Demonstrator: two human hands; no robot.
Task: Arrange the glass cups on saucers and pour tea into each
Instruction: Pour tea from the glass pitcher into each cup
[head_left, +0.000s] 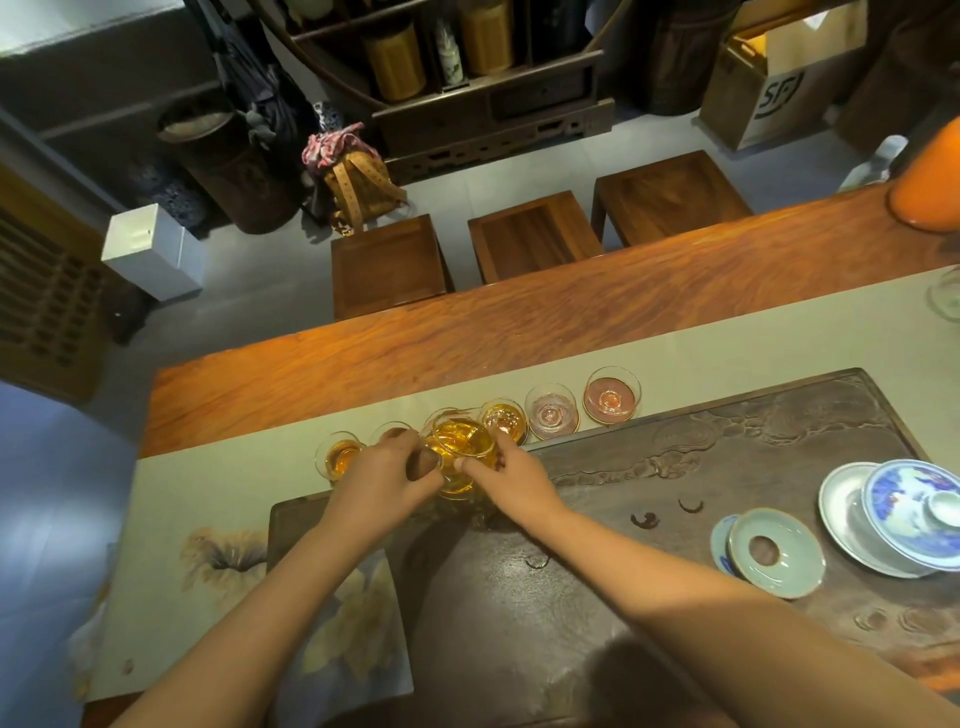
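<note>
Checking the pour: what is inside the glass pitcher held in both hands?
Amber tea fills the clear glass pitcher; left hand and right hand cover its sides, hiding its lower part.

Three wooden stools (530, 239) stand side by side beyond the long wooden table (519, 322); a cardboard box (769, 88) (printed "SF") sits on the floor at far right, a white box (150, 249) at left, and a woven backpack (358, 182) behind the leftmost stool
</note>
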